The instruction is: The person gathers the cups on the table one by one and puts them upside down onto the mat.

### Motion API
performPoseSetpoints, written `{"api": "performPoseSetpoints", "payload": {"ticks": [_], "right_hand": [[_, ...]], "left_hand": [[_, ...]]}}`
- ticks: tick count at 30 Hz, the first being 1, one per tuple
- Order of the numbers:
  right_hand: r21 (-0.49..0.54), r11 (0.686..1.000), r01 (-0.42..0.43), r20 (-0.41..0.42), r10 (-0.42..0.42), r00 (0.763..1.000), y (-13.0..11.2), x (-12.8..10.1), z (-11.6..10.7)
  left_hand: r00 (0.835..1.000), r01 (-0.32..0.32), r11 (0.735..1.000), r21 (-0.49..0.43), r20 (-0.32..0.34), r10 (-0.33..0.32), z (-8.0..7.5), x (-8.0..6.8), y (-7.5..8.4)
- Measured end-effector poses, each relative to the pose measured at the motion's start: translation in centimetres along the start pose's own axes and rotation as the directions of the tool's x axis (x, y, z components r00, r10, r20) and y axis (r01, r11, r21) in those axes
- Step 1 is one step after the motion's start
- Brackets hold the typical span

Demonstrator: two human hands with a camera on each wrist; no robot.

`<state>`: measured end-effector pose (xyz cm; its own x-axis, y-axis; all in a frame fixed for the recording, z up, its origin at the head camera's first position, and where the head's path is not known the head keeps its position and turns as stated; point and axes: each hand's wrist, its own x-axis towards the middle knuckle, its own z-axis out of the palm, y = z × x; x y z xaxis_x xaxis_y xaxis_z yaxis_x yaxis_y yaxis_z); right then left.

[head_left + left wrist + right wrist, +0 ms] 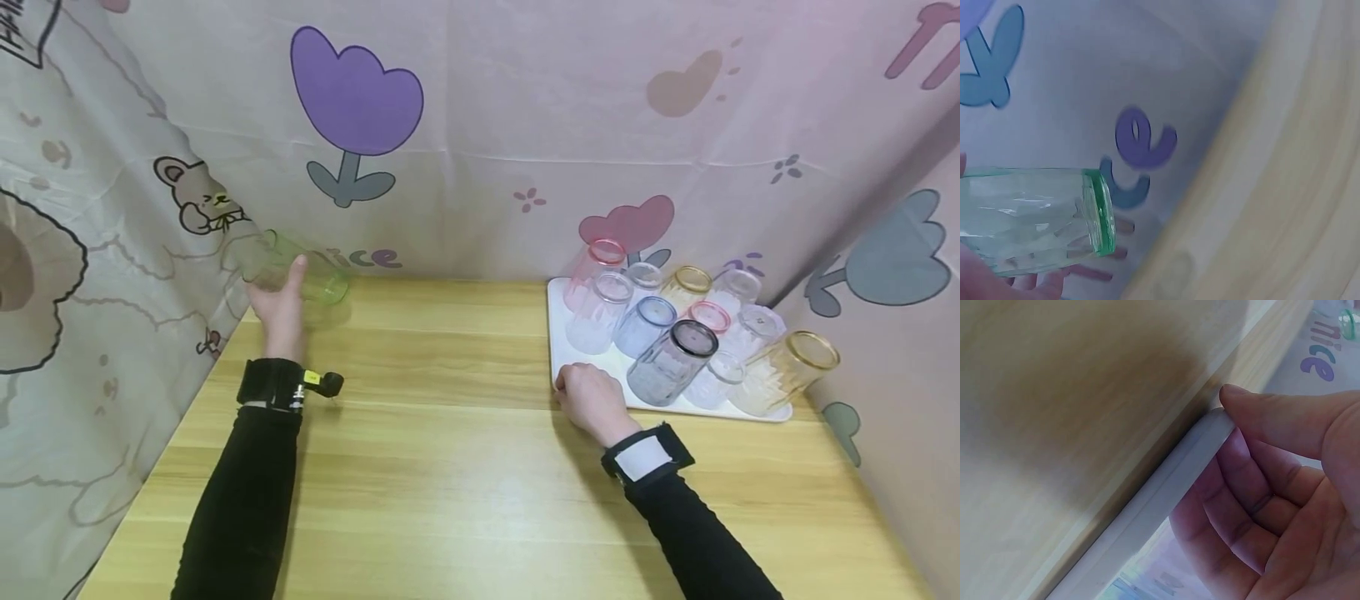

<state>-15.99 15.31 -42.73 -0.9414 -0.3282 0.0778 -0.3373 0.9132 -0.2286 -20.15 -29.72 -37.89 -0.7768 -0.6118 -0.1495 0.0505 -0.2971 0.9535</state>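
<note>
At the far left corner of the table, my left hand (pixel 282 315) grips a clear green glass (pixel 327 281). In the left wrist view the glass (pixel 1035 215) lies sideways, its thick green end pointing away from the palm. My right hand (pixel 595 402) is at the near left corner of a white tray (pixel 558 333). The right wrist view shows thumb and curled fingers (pixel 1244 481) pinching the corner of the tray (pixel 1147 509). Several glasses crowd the tray, among them a dark grey glass (pixel 672 367), a blue glass (pixel 643 327) and an amber glass (pixel 783 375).
A printed curtain (pixel 480 192) hangs along the back and both sides of the wooden table (pixel 435 467). The tray stands at the back right, close to the curtain. Bare wood lies between the two hands.
</note>
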Motion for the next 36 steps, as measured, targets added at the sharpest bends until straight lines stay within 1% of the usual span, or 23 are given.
{"api": "performPoseSetpoints", "payload": {"ticks": [3, 6, 8, 12, 16, 19, 22, 25, 28, 31, 33, 36], "right_hand": [[0.001, 1.0, -0.002, -0.004, 0.002, 1.0, 0.1, 0.0, 0.0], [0.002, 1.0, -0.001, -0.008, 0.001, 1.0, 0.1, -0.1, 0.0], [0.001, 1.0, -0.002, -0.013, 0.002, 1.0, 0.1, -0.1, 0.0], [-0.001, 1.0, -0.008, -0.027, 0.008, 1.0, 0.1, -0.2, 0.0], [-0.007, 1.0, -0.015, -0.027, 0.015, 1.0, 0.1, -0.2, 0.1], [-0.012, 1.0, -0.025, -0.02, 0.025, 0.999, 0.1, -0.2, 0.1], [-0.009, 0.999, -0.034, -0.013, 0.034, 0.999, 0.1, -0.2, 0.2], [0.012, 0.999, -0.034, -0.016, 0.034, 0.999, 0.2, -0.3, 0.1], [0.05, 0.998, -0.029, -0.024, 0.03, 0.999, 0.3, -0.4, 0.1], [0.093, 0.995, -0.019, -0.037, 0.023, 0.999, 0.4, -0.5, 0.1], [0.117, 0.993, -0.01, -0.056, 0.016, 0.998, 0.4, -0.5, 0.1], [0.164, 0.986, 0.016, -0.115, 0.003, 0.993, 0.2, -0.6, 0.1]], "left_hand": [[1.0, 0.014, 0.992, -0.128, 0.006, -0.013, 0.7, -1.3, -0.3], [0.999, 0.047, 0.98, -0.194, 0.016, -0.045, 1.3, -2.7, -0.9], [0.997, 0.074, 0.973, -0.22, 0.033, -0.069, 1.8, -3.6, -1.3], [0.99, 0.125, 0.971, -0.205, 0.089, -0.108, 2.7, -5.3, -2.3], [0.985, 0.137, 0.96, -0.246, 0.134, -0.106, 3.8, -6.7, -3.5], [0.983, 0.137, 0.939, -0.315, 0.157, -0.091, 4.7, -7.6, -4.5], [0.973, 0.182, 0.917, -0.355, 0.199, -0.117, 5.4, -8.7, -5.4], [0.956, 0.243, 0.889, -0.388, 0.249, -0.153, 6.2, -9.8, -6.0], [0.939, 0.284, 0.882, -0.377, 0.295, -0.176, 6.9, -10.7, -6.5], [0.926, 0.313, 0.873, -0.373, 0.323, -0.194, 7.7, -11.6, -7.1], [0.918, 0.338, 0.86, -0.383, 0.333, -0.213, 8.1, -12.1, -7.5], [0.909, 0.37, 0.838, -0.402, 0.342, -0.238, 8.7, -12.7, -8.1]]}}
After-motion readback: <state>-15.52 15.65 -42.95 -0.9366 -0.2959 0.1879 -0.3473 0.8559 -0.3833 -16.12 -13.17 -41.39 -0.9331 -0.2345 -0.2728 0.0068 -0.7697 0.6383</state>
